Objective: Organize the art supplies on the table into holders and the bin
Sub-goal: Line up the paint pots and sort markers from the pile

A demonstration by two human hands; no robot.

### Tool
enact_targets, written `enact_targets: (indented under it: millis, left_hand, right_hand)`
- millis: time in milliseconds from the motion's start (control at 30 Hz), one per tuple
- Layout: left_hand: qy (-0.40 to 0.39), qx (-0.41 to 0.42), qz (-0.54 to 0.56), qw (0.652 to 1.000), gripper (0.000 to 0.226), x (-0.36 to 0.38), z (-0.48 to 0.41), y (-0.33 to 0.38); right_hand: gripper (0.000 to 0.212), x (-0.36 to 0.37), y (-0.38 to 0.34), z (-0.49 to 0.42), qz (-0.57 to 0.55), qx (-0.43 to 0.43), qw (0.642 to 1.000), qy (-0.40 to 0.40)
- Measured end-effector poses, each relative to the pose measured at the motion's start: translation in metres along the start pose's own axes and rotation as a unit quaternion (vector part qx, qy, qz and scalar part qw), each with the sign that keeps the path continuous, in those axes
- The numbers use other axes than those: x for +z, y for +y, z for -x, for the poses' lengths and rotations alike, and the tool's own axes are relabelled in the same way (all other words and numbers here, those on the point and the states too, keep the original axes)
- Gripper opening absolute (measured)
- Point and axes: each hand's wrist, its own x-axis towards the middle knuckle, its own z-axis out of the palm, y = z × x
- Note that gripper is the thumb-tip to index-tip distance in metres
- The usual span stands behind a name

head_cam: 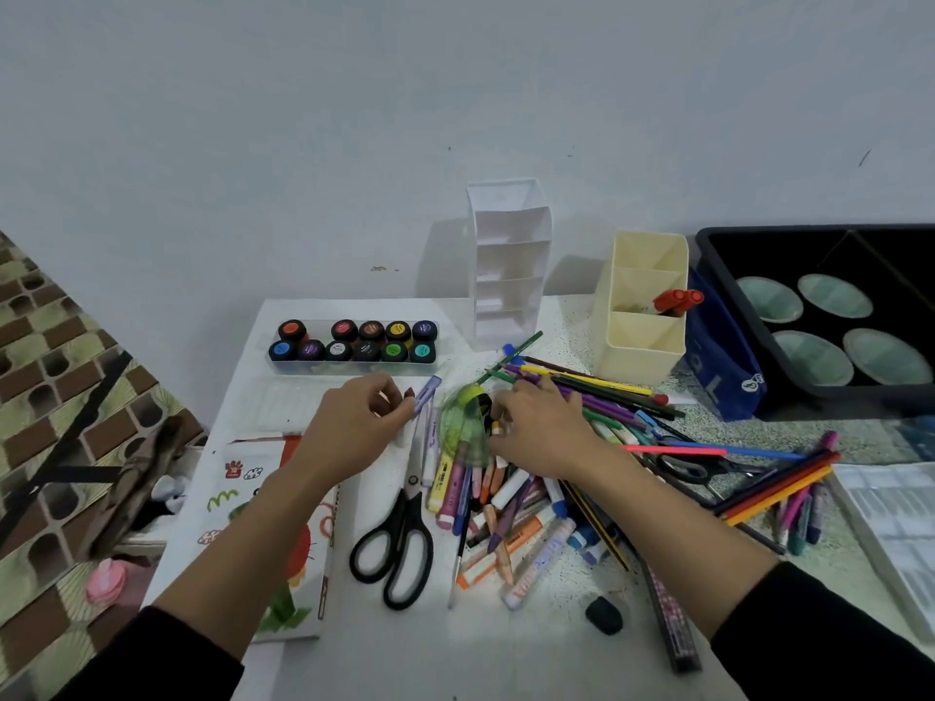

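Note:
A heap of markers, highlighters and crayons [506, 503] lies mid-table, with coloured pencils [597, 392] fanned out to its right. My left hand [354, 427] pinches a lilac marker [427, 394] at its near end. Reaching into the heap, my right hand [536, 427] has its fingertips closed on a small orange-tipped piece [496, 427] beside a green translucent protractor [463, 422]. A white tiered holder [508, 265] and a cream holder [640, 316] with red markers [678, 300] in it stand at the back. Black-handled scissors [399, 538] lie in front.
A tray of paint pots [354, 341] sits at the back left. A dark bin [819, 316] with round palettes and a blue pouch [718, 366] is at the right. More pencils [779, 493], small scissors [693, 468], a black eraser [603, 615], a drawing pad [283, 523].

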Motion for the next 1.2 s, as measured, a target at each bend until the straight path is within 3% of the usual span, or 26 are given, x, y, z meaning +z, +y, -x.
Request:
enact_targets:
  millis: [133,333,533,833,1033,1200]
  left_hand:
    - [-0.014,0.017,-0.006,1.000,0.024,-0.002,-0.006,-0.004]
    - [-0.024,0.027,0.028,0.999,0.019,-0.013,-0.015,-0.016]
    - [-0.014,0.025,0.056,0.998,0.007,-0.040,-0.019,-0.036]
    - [-0.022,-0.012,0.062,0.998,0.012,-0.066,-0.033,-0.075]
    - [-0.015,0.015,0.048,0.999,0.011,-0.071,-0.047,-0.089]
    - [-0.035,0.010,0.070,0.997,0.016,-0.071,-0.049,-0.100]
  right_hand:
    - [0.035,0.005,-0.005,0.000,0.026,-0.005,0.999,0.023]
    - [0.013,0.013,-0.012,-0.006,0.044,0.001,0.995,0.093]
    - [0.011,0.004,-0.022,-0.013,-0.148,-0.004,0.965,0.215]
    - [0.006,0.017,-0.095,-0.060,-0.341,-0.049,0.926,0.154]
    - [0.008,0.032,-0.135,-0.090,-0.352,-0.052,0.919,0.171]
    - [0.008,0.039,-0.147,-0.106,-0.272,-0.081,0.947,0.151]
